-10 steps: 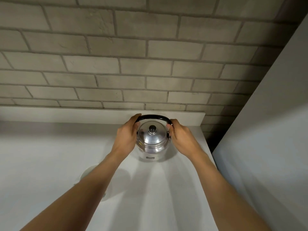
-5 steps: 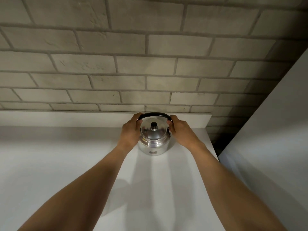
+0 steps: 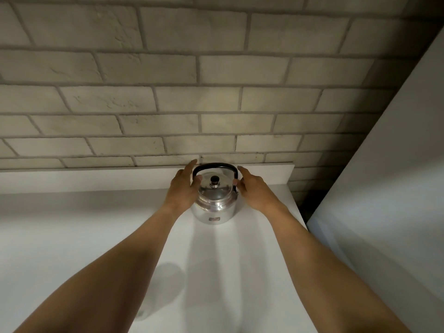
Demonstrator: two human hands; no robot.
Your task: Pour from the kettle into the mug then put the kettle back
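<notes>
Kettle (image 3: 214, 205) set down by brick wall; left hand (image 3: 184, 188) and right hand (image 3: 254, 188) now opened, fingers lifting off sides — return apparently complete

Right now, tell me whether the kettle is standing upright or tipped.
Upright. The kettle sits flat on the white counter, lid knob on top and black handle raised, with the left hand and right hand open beside it.
</notes>
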